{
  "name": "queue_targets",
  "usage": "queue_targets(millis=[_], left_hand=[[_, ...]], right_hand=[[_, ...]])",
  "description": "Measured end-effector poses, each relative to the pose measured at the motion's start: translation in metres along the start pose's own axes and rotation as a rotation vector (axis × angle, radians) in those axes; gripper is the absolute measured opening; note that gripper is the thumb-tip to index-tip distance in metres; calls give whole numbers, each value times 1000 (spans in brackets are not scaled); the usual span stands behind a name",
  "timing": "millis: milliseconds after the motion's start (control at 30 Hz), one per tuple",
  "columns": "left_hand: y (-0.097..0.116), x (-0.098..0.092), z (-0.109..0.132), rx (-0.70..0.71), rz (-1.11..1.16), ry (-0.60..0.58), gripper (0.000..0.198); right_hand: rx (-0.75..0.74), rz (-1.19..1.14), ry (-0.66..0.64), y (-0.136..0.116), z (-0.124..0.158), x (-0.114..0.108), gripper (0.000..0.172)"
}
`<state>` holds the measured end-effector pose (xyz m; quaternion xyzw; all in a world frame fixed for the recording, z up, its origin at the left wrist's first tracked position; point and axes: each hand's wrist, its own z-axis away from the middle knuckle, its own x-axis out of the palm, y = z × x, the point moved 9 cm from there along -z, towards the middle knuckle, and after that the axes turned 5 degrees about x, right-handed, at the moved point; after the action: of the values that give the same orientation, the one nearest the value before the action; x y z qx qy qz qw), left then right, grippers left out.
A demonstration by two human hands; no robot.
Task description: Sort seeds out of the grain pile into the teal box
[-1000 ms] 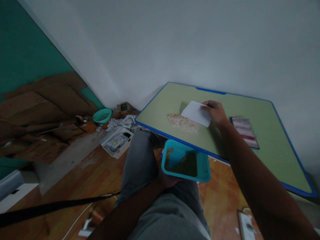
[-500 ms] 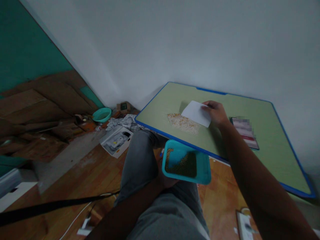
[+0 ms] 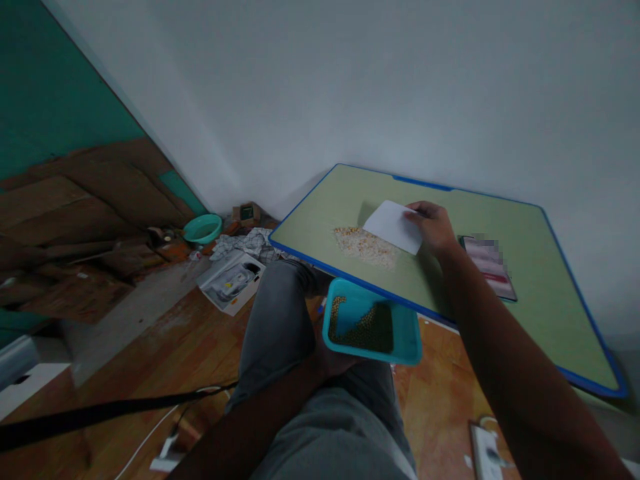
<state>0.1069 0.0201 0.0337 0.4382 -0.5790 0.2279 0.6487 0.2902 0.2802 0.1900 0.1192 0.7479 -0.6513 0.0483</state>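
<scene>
Below the table's near edge, my left hand (image 3: 334,359) grips the left side of a turquoise plastic tub (image 3: 406,333); part of the hand is hidden under it. Small greenish-brown beans or grains (image 3: 373,330) lie in the tub, heaped toward its near side. Over the table my right hand (image 3: 431,227) pinches the right end of a white card or stiff paper (image 3: 393,225). The card is tilted, its left corner close to a spread of pale grains mixed with yellow ones (image 3: 367,248) on the tabletop. Whether it touches them I cannot tell.
The pale green table (image 3: 505,213) has a blue rim and stands by a white wall. A phone (image 3: 489,267) lies right of my forearm. On the floor are a picture box (image 3: 233,283), a turquoise basin (image 3: 203,229), cardboard (image 3: 75,287) and a power strip (image 3: 486,452).
Both hands, the card and the tub hold almost the same positions. The whole view has shifted very slightly.
</scene>
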Motion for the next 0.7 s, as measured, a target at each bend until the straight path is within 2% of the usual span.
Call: queue_targets(millis=[100, 200, 333, 467, 700], left_hand=[[5, 8, -4, 14, 44, -23, 81], [5, 1, -7, 15, 77, -29, 87], [4, -7, -6, 5, 110, -33, 89], [2, -12, -5, 1, 125, -23, 89], [2, 1, -5, -14, 125, -48, 93]], right_hand=[[1, 9, 50, 0, -1, -6, 22], [-9, 56, 81, 0, -2, -9, 21], [-25, 99, 38, -3, 0, -4, 22], [-5, 46, 2, -4, 2, 1, 26], [9, 19, -18, -3, 3, 4, 28]])
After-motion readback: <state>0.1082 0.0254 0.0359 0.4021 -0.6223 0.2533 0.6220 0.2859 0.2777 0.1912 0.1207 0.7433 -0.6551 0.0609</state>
